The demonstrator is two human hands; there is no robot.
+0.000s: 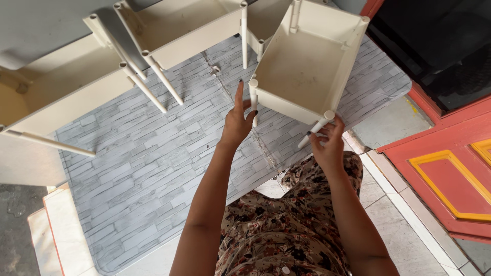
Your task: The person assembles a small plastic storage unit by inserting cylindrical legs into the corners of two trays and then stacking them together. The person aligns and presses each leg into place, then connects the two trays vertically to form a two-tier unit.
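Observation:
A cream plastic shelf tray with short white tube legs at its corners is held up in front of me, tilted. My left hand rests against its near left corner leg, index finger pointing up and thumb around the tube. My right hand pinches the white tube leg at the tray's near right corner. Both arms reach up from my floral-patterned lap.
Two more cream trays with tube legs, one at top centre and one at left, form a rack. A grey brick-pattern mat covers the floor. A red door with yellow trim stands at right beside pale floor tiles.

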